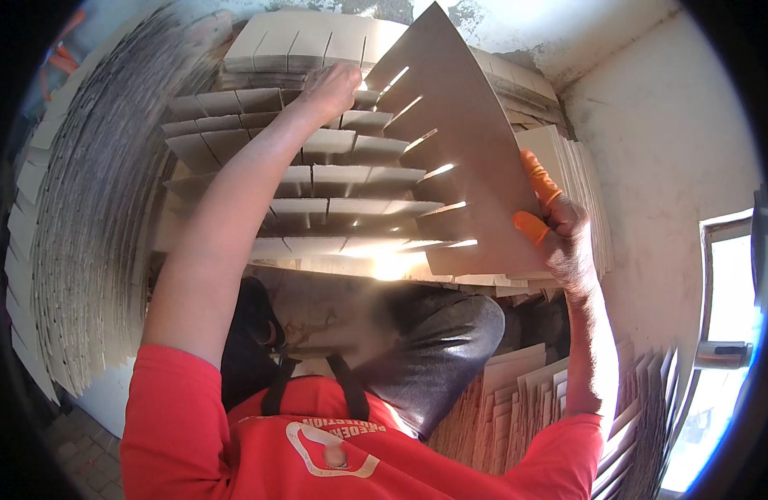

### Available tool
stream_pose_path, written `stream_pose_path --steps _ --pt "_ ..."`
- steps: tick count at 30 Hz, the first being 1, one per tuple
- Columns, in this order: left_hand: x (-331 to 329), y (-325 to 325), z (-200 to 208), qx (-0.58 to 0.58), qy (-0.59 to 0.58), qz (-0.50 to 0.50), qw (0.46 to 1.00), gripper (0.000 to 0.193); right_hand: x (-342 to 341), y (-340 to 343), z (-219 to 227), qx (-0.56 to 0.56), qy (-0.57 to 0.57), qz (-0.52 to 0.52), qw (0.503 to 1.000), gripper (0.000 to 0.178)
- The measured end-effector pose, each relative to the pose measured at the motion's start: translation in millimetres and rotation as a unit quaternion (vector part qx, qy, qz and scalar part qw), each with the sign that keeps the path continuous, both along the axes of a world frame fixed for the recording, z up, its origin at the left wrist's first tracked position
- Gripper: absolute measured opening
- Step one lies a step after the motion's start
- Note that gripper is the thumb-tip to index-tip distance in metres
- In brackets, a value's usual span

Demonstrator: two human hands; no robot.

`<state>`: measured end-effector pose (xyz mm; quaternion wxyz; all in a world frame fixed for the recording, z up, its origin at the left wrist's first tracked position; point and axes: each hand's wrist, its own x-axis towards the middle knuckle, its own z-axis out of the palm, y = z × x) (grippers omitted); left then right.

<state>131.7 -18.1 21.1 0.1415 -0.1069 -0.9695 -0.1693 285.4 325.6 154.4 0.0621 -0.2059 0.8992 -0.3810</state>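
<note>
My right hand (pixel 563 237), with orange finger covers on its thumb and a finger, grips a large slotted cardboard sheet (pixel 484 158) by its right edge. The sheet stands tilted, its slots toward the left, level with the right ends of several parallel slotted cardboard strips (pixel 371 179). Light shines through the slots. Over the far end of these strips, my left hand (pixel 332 87) has its fingers curled closed near the sheet's far edge. What is between those fingers is hidden.
A tall stack of slotted cardboard (pixel 92 208) fills the left side. More stacked cardboard (pixel 309 42) lies at the back, beside a wall (pixel 659 142). Upright cardboard pieces (pixel 517 400) stand at lower right, near a bright window (pixel 725 283). My knees are just below the strips.
</note>
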Motion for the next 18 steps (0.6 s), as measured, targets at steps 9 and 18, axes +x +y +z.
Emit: stream_pose_path --steps 9,18 --pt "13.3 4.5 0.3 0.077 0.05 0.005 0.996 0.022 -14.0 -41.2 -15.3 0.193 -0.093 0.103 0.971 0.039" --pt "19.1 3.4 18.6 0.13 0.053 -0.077 0.987 0.019 -30.6 -38.7 -53.2 0.3 0.136 0.227 0.916 0.057"
